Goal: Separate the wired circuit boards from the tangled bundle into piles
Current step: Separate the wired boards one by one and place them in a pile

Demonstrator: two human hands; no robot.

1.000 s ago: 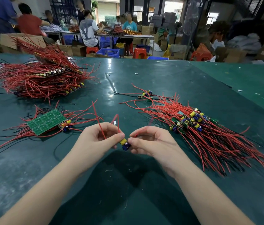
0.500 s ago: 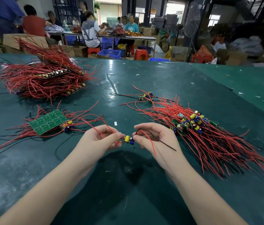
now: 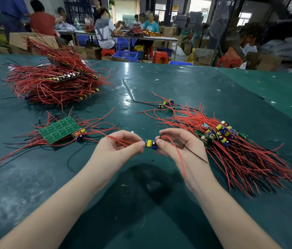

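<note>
Head view takes in the green table [image 3: 159,83] with its big tangled bundle [image 3: 51,83] far left, a sorted pile [image 3: 231,150] fanned out on the right, and a green panel [image 3: 59,129] with loose leads nearer left. Between them, held just above the table, is one small wired board [image 3: 151,144]. The left hand [image 3: 116,150] pinches its red leads; the right hand [image 3: 179,146] pinches the board's other end. It looks feather-light, the wires limp and springy, solder joints probably delicate; best held by the board edges.
</note>
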